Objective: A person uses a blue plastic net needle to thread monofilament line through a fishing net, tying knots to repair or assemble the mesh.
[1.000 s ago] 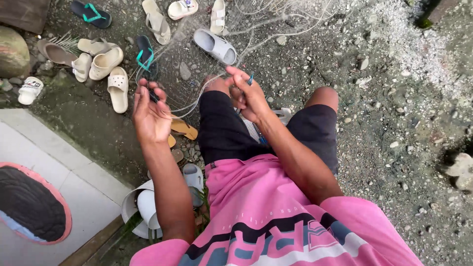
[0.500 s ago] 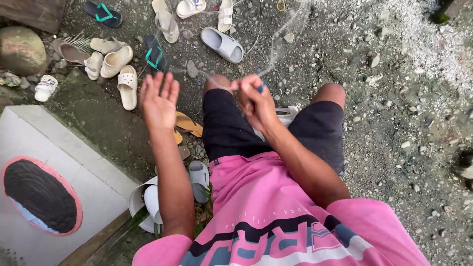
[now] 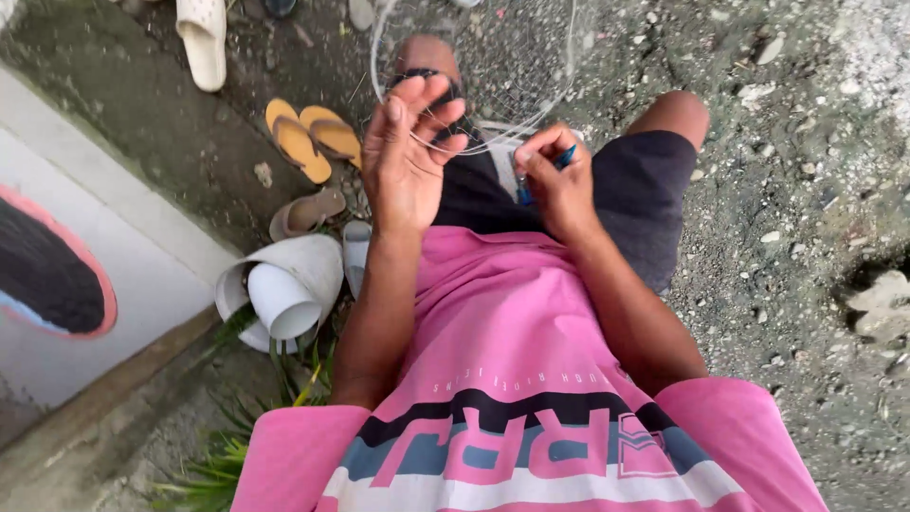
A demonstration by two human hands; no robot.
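**Net held taut between both hands, tool pinched in the right**

Person seated, knees apart, fine fishing net [image 3: 493,76] stretched over the lap and out past the knees onto the gravel ground [image 3: 796,190].

- Left hand [image 3: 403,161]: raised, palm toward the wearer, fingers spread wide with net strands looped across the fingertips. Reads as a spacer, keeping the mesh open and under tension.
- Right hand [image 3: 559,185]: fingers closed narrow around a small blue tool [image 3: 559,159], thumb and forefinger pinching near its tip. Looks like a netting needle; can't confirm, most of it is hidden in the fist.
- Hands sit near each other over the dark shorts [image 3: 635,190], so the working point stays close between them.

Surroundings: yellow sandals [image 3: 311,137] on the ground just left of the left knee, a white slipper [image 3: 201,38] at the top-left edge, an overturned white bucket [image 3: 284,294] by the left elbow, beside the pale concrete slab [image 3: 114,237].
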